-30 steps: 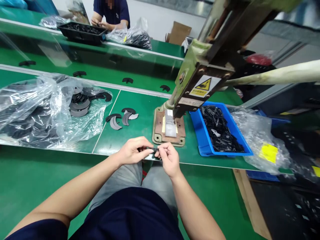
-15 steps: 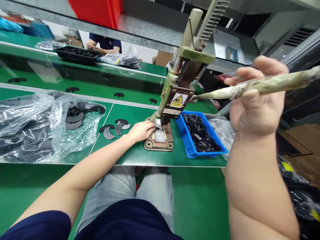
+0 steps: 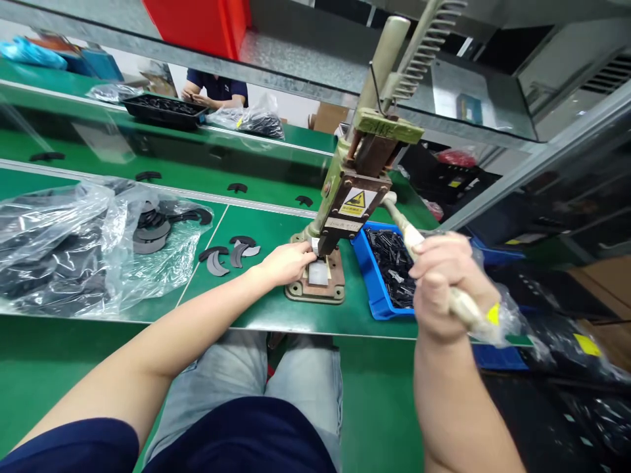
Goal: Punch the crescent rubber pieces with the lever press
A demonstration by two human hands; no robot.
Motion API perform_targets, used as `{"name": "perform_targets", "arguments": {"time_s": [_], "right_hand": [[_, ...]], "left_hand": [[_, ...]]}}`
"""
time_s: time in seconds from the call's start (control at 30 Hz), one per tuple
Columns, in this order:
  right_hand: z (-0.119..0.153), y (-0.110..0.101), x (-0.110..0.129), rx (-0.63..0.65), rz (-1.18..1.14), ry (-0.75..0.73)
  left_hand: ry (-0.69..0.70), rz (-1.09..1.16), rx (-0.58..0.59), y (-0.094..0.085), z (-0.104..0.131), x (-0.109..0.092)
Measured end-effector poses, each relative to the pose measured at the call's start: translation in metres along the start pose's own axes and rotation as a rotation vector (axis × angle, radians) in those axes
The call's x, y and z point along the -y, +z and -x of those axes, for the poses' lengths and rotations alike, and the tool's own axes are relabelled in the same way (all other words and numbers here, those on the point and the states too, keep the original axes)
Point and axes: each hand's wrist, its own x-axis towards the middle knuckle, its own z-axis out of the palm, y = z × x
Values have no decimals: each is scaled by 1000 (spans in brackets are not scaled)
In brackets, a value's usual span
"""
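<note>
My right hand (image 3: 446, 282) is wrapped round the wrapped lever (image 3: 407, 230) of a green hand press (image 3: 352, 190), and the lever slopes down toward me. At the press base (image 3: 294, 290), my left hand (image 3: 288, 264) has its fingertips together beside the ram, by a small pale block (image 3: 318, 272). Whatever those fingertips hold is too small and hidden to name. Left of this hand, several curved black and grey pieces (image 3: 238, 255) lie on the green table.
A blue bin (image 3: 377, 295) of small black parts stands right of the press. Clear plastic bags (image 3: 98, 249) with curved pieces lie at left. Black pieces (image 3: 237, 188) rest on the green strip behind. A person (image 3: 217, 89) sits beyond, near a black tray (image 3: 165, 110).
My right hand has pulled the lever down and closed round it; its fingers were looser before. The press ram is lower. My left hand stays at the press base.
</note>
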Motion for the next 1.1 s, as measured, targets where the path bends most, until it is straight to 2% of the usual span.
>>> {"name": "perform_targets", "arguments": {"time_s": [0.07, 0.13, 0.23, 0.3, 0.37, 0.47, 0.53, 0.6, 0.67, 0.73, 0.83, 0.97, 1.1], "right_hand": [[29, 3, -3, -4, -42, -34], [46, 8, -5, -43, -78, -28], [52, 16, -4, -125, -85, 2], [49, 19, -2, -157, -96, -8], [46, 20, -2, -181, -104, -10], [45, 22, -4, -202, -105, -5], [46, 26, -6, -238, -117, 5], [46, 33, -8, -311, -149, 7], [45, 40, -12, -392, -178, -5], [43, 45, -15, -468, -196, -46], [43, 46, -18, -481, -181, -58], [46, 39, -15, -391, -162, -2], [46, 40, -12, -384, -174, 10]], "left_hand": [[-10, 27, -11, 1, 2, 0], [-24, 63, -15, 2, 3, -2], [-64, 108, -38, 2, 6, -2], [-108, 130, -77, -1, 12, 4], [-180, 127, -118, -8, 24, 21], [-358, 41, -118, -26, 56, 63], [-507, -42, -45, -43, 83, 96], [-631, -94, 90, -59, 110, 123], [-704, -115, 239, -71, 132, 140], [-734, -115, 371, -76, 145, 148], [-735, -91, 463, -75, 149, 150], [-770, -5, 495, -67, 140, 153], [-773, 34, 445, -59, 134, 156]]}}
